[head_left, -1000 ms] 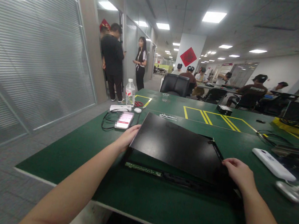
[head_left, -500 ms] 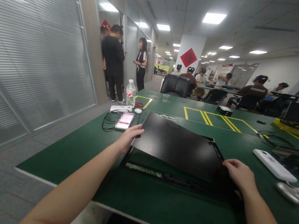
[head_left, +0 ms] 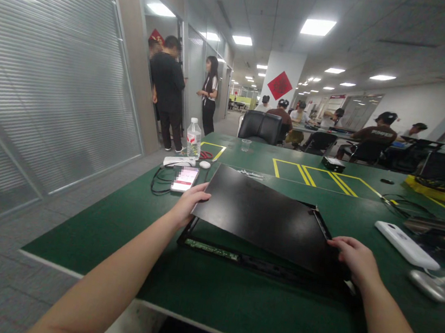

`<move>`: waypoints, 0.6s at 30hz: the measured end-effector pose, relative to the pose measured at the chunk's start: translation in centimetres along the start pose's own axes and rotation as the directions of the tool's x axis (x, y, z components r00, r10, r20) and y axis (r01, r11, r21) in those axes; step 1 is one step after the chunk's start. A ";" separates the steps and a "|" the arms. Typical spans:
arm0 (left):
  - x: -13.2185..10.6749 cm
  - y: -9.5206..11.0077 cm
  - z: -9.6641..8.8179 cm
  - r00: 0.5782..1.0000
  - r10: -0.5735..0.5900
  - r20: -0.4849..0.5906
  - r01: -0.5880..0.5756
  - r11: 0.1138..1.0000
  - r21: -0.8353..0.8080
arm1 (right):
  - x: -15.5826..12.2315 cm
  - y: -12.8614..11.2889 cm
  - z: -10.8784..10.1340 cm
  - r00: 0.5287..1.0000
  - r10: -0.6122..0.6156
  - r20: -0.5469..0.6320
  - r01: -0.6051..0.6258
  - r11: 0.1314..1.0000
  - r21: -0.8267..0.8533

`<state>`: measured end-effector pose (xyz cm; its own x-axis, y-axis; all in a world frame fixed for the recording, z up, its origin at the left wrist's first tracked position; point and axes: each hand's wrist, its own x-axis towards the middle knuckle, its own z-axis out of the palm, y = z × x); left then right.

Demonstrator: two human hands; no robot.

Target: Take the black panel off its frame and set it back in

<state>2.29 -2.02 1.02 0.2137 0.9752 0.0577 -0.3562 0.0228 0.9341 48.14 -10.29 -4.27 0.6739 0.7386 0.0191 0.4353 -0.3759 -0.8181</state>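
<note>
A flat black display panel point(head_left: 261, 210) lies tilted over a black frame point(head_left: 321, 223), with its left side raised off it. At the panel's left edge, my left hand point(head_left: 191, 203) grips it, thumb on top and fingers underneath. My right hand point(head_left: 353, 260) is closed in a pinch on the frame's right side, close to the panel's edge. A narrow green circuit board point(head_left: 211, 249) shows along the frame's near side. The panel covers most of the frame's inside.
On the green table point(head_left: 86, 236), left of the panel, are a phone point(head_left: 185, 179), black cable, water bottle point(head_left: 194, 138) and red scissors point(head_left: 206, 155). A white power bank point(head_left: 406, 245) and a silver device point(head_left: 429, 285) lie right. Several people are in the background.
The panel and my left hand have shifted very slightly to the left. My right hand keeps its hold on the frame's right side.
</note>
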 end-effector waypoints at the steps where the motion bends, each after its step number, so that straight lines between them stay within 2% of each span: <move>1: 0.0 0.0 0.0 1.000 0.001 0.001 -0.001 1.000 0.001 | -0.1 -0.1 0.0 1.000 -0.003 0.002 0.003 1.000 -0.013; 5: 0.0 -0.1 0.1 1.000 0.016 0.013 -0.016 1.000 0.004 | -0.3 -0.5 -0.1 0.999 -0.032 0.001 0.032 0.998 -0.045; 12: -0.4 -0.1 0.4 0.994 0.096 0.048 -0.094 0.994 -0.047 | 0.9 0.6 -0.1 0.998 -0.003 -0.066 0.009 0.996 0.088; 18: -0.3 -0.2 0.6 0.989 0.145 0.035 -0.142 0.986 -0.084 | 1.6 1.2 0.1 0.999 0.030 0.018 -0.031 0.995 0.092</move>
<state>2.85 -2.47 1.01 0.1909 0.9599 0.2051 -0.4580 -0.0977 0.8836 49.62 -9.49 -5.26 0.6756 0.7371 -0.0157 0.3568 -0.3455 -0.8679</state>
